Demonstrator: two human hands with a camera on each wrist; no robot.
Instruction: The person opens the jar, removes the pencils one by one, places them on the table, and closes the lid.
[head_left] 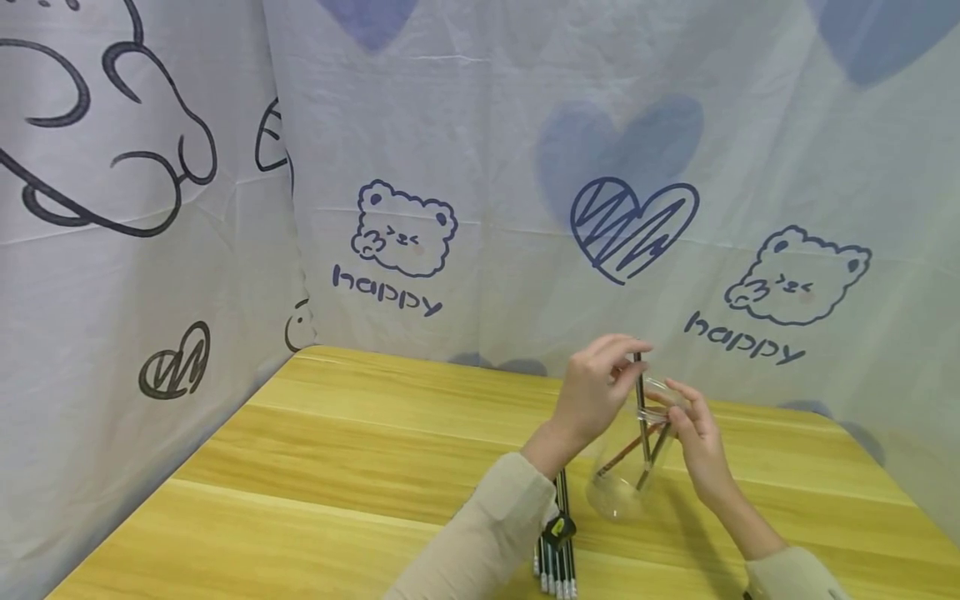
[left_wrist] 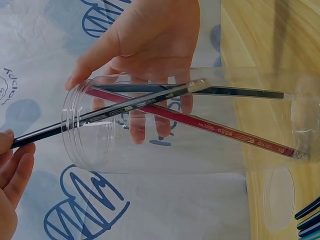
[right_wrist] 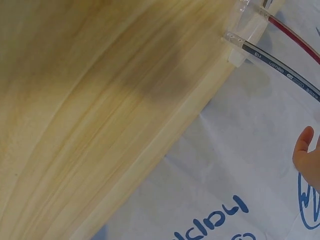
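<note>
My left hand (head_left: 600,387) pinches the upper end of a black pencil (left_wrist: 42,132), whose lower part is inside a clear jar (left_wrist: 215,155). In the left wrist view that pencil slants through the jar's mouth, its eraser end inside. My right hand (head_left: 701,442) grips the jar near its rim, thumb at the mouth and fingers behind the wall. Within the jar lean a red pencil (left_wrist: 220,128) and another dark pencil (left_wrist: 250,93), eraser ends down. The jar's base is at the wooden table, right of centre in the head view.
Several dark pencils (head_left: 557,575) with white erasers lie together on the table (head_left: 315,467), beside my left forearm. A clear round lid (left_wrist: 279,197) lies close to the jar. Printed white cloth (head_left: 480,150) hangs behind the table and along its left side.
</note>
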